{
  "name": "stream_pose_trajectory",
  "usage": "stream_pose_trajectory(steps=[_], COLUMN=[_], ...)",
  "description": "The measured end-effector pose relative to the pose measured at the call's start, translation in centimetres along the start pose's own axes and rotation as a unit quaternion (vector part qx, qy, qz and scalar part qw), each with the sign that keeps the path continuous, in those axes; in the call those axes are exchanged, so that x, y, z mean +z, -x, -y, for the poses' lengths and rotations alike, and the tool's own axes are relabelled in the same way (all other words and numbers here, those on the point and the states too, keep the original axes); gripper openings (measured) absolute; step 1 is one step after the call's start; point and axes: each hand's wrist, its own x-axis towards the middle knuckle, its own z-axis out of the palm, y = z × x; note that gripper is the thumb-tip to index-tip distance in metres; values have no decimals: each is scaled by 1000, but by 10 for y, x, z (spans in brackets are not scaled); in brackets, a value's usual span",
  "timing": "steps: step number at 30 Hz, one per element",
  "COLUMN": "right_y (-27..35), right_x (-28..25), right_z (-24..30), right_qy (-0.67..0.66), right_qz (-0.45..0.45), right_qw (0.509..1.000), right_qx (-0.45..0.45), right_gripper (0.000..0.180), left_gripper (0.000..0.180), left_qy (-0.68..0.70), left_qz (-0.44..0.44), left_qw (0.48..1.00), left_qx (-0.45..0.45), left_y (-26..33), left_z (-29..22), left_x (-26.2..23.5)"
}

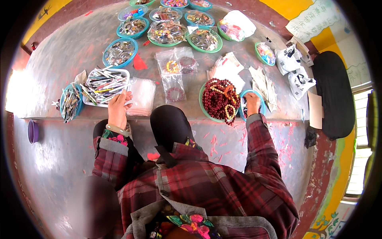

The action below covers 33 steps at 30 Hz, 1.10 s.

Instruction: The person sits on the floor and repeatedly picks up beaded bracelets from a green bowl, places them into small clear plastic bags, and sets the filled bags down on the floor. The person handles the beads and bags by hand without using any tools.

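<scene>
My left hand (117,108) is at the near right corner of a white tray (104,105) heaped with pens (105,84). Its fingers are curled together; what they pinch, if anything, is too small to make out. Beside it lies a stack of clear plastic bags (142,95). My right hand (252,102) reaches down into a small blue basket (241,115) of small dark items, and its fingertips are hidden. Just left of that basket, a green basket (201,104) overflows with dark red bead bracelets (217,97), some orange and cream ones among them.
Farther back stand several round baskets of bagged trinkets (167,32). Bagged bracelets (172,67) lie mid-table. A blue basket of pens (71,102) is at the left. Paper sheets (262,85) and white printed bags (300,81) lie right. A purple bucket (33,132) stands lower left.
</scene>
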Motion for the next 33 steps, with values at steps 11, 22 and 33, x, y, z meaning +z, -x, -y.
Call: stream_pose_trajectory(steps=[11, 22, 33], right_y=[-102, -130, -141], right_x=[133, 199, 187], right_z=[0, 8, -7], right_qy=[193, 254, 515], right_qz=[151, 227, 312], right_qw=[969, 929, 782], right_qx=[-20, 147, -158], right_gripper=[36, 52, 23], left_gripper=[21, 20, 20], left_qy=[-1, -4, 0], left_qz=[15, 14, 34], left_qw=[999, 995, 993], left_qx=[-49, -99, -110], left_y=[-6, 1, 3], left_z=[2, -9, -7], left_x=[25, 39, 38])
